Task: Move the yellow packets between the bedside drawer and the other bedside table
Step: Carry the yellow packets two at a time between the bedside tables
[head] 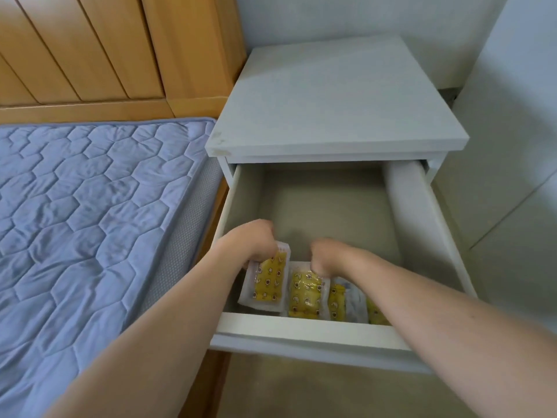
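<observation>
The white bedside drawer stands pulled out, with several yellow packets in a row along its front wall. My left hand grips the top of the leftmost yellow packet, which is tilted up off the drawer floor. My right hand pinches the top edge of the second yellow packet. Two more yellow packets lie to the right, partly hidden under my right forearm.
The white bedside table top is above the drawer. A bed with a blue quilted mattress and a wooden headboard lies to the left. A white wall is behind and a white panel is at the right.
</observation>
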